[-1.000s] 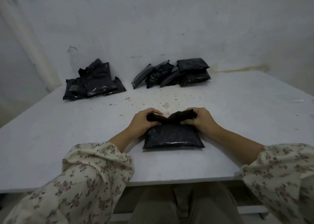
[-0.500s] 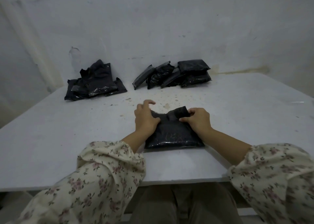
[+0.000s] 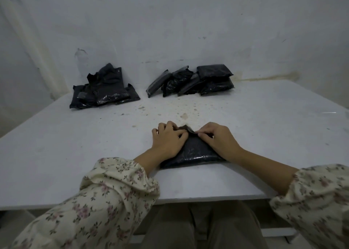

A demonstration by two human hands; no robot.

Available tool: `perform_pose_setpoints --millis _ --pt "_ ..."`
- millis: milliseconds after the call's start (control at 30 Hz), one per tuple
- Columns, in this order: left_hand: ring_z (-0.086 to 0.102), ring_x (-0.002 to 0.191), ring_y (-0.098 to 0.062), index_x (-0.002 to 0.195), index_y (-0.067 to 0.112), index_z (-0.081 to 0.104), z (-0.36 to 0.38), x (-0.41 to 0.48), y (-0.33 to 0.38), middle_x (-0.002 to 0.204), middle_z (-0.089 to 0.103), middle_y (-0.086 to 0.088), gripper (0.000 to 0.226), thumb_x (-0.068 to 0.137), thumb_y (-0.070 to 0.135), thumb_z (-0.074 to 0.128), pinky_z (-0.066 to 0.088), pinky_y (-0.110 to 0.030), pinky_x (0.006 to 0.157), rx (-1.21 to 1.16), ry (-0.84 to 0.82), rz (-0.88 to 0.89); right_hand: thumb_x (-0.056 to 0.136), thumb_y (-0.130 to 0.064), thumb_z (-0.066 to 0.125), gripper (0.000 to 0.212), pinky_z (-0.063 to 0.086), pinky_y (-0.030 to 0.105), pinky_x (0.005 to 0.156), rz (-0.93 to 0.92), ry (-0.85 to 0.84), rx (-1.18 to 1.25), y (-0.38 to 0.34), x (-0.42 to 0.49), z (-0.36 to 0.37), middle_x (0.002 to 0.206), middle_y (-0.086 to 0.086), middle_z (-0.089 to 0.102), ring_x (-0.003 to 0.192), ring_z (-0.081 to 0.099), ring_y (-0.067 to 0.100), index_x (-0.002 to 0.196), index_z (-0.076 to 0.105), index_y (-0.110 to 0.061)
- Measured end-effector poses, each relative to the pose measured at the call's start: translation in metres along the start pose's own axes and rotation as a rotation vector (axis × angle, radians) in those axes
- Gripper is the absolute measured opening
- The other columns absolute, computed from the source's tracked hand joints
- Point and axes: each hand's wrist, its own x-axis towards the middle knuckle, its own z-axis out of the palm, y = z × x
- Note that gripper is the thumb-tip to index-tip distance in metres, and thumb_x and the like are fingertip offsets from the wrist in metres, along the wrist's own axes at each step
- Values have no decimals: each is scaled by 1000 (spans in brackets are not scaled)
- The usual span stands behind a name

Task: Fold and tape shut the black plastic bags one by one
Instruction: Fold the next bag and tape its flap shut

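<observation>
A filled black plastic bag [image 3: 194,153] lies flat on the white table [image 3: 75,154] near its front edge. Its loose top flap is folded down toward me over the bag's far end. My left hand [image 3: 169,140] lies on the bag's left half, fingers curled over the folded flap. My right hand [image 3: 217,139] rests on the right half and pinches the flap's edge near the middle. No tape shows in view.
A loose heap of unfolded black bags [image 3: 104,88] sits at the back left. A row of folded black bags [image 3: 190,82] leans at the back centre by the wall. Brown specks dot the table's middle.
The flap that stood up between my hands has been folded down onto the bag. Both hands moved onto the bag's top and closer together.
</observation>
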Motion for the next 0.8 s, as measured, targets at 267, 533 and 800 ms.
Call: perform_pose_setpoints --millis 267,533,800 --pt "38 121 -31 135 20 34 -14 -3 -7 139 20 -13 51 92 23 62 38 -33 100 -656 174 -517 101 -39 42 37 40 29 79 47 -218 -320 -10 6 -3 105 0 47 97 46 14 104 73 -19" --pt "63 70 -17 119 11 57 -18 -8 -22 85 63 -3 50 77 -13 70 57 -23 67 -891 223 -300 103 -42 33 44 43 36 83 43 -383 -542 -19 16 -8 113 2 42 110 40 20 118 67 -19" --pt "61 80 8 102 25 70 -22 -17 -27 85 68 12 32 91 1 53 45 -7 67 -498 98 44 102 -41 36 43 41 40 92 138 -413 -406 -18 16 -7 106 5 38 107 44 24 110 69 -15"
